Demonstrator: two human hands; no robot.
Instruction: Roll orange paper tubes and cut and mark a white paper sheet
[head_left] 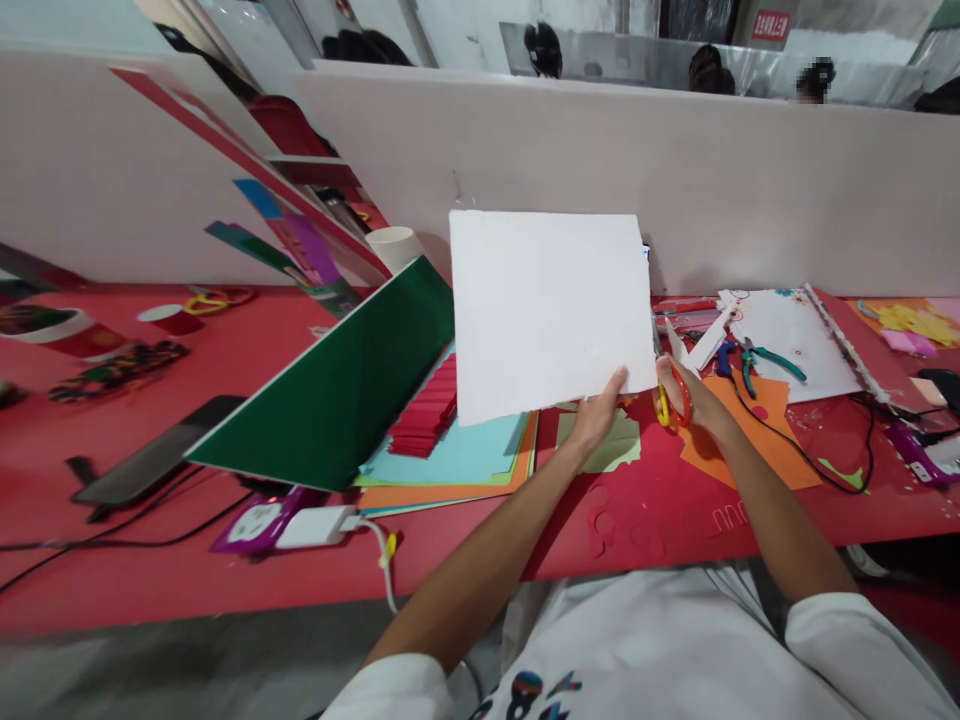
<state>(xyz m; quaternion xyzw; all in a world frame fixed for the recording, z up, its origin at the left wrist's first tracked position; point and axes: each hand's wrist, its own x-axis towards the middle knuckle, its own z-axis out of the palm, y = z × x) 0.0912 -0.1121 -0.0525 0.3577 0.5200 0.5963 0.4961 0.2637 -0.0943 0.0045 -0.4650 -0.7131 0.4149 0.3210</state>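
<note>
A large white board (551,310) is held up in front of me, nearly upright. My left hand (600,408) grips its lower edge, right of the middle. In my right hand (688,395) is a pair of scissors (682,392) with orange and yellow handles, at the board's right edge. The scissors' blades are partly hidden, and I cannot tell how far apart they are. A narrow white strip (712,338) lies just beyond the right hand. Below the hands are a pale green paper piece (619,445) and an orange sheet (772,455).
On the left, a dark green board (337,390) leans beside stacked coloured paper (450,490) and a red folded bundle (427,415). Teal pliers (776,362) lie at right, near a black cable (814,470). A white charger (315,527) sits near the front edge. A pale partition (750,190) stands behind.
</note>
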